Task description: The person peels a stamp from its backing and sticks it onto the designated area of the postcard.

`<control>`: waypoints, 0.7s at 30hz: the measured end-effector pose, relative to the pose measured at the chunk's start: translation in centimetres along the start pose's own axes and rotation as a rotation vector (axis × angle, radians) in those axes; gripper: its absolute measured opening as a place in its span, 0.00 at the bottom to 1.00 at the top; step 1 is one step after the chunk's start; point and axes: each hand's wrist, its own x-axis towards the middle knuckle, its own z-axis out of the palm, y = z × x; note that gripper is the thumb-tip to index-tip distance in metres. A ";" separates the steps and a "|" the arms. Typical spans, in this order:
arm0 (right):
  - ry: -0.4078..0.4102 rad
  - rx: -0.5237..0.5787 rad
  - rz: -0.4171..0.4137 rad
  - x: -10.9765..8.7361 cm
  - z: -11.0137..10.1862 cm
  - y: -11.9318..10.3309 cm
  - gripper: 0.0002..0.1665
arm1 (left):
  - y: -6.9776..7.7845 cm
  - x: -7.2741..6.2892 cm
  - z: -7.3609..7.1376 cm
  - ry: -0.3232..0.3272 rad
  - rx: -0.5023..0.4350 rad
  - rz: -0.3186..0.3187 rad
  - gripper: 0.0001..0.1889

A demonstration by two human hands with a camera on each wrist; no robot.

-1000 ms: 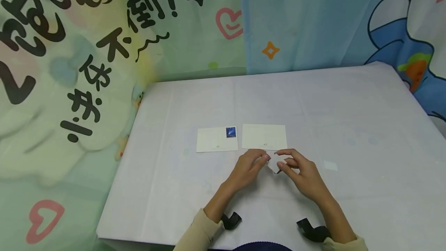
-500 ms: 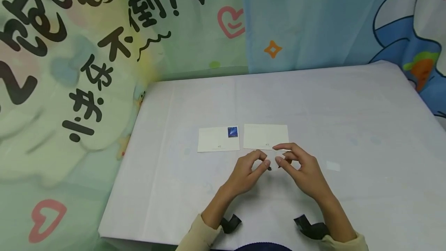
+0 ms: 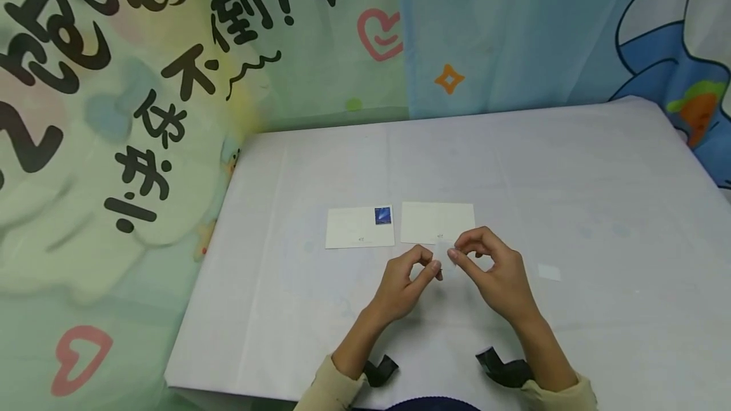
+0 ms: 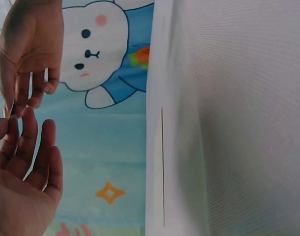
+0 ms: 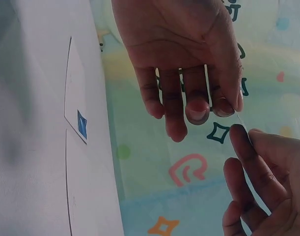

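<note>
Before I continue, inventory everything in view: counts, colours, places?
Table: one, white covering, centre
Stamped card: one, off-white, left of centre on table
Stamp: one, blue, stamped card's upper right corner
Plain card: one, off-white, right of stamped card
Thin piece: one, pale, near side of plain card
Small slip: one, whitish, farther right on table
Backdrop: count unclear, green and blue, behind and left of table
Unclear object: one, dark blue, head view's bottom edge
Wrist gear: two, black, head view's lower part
Sleeves: two, beige, head view's bottom
Left hand: one, bare, pinching thin piece
Right hand: one, bare, pinching thin piece
</note>
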 end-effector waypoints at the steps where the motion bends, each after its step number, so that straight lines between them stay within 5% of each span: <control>1: 0.002 0.002 -0.008 0.0 0.0 0.1 0.13 | 0.1 0.0 0.0 0.001 -0.005 0.001 0.03; 9: 0.026 0.035 -0.049 -0.3 0.7 3.5 0.10 | 4.0 0.5 -1.6 -0.021 -0.054 0.030 0.04; 17: 0.019 0.227 -0.016 -1.0 2.3 7.3 0.11 | 4.2 0.5 -2.0 -0.068 -0.102 0.057 0.06; 21: -0.002 0.189 0.000 -1.4 2.9 7.5 0.10 | 3.8 0.4 -2.1 -0.075 -0.087 0.068 0.05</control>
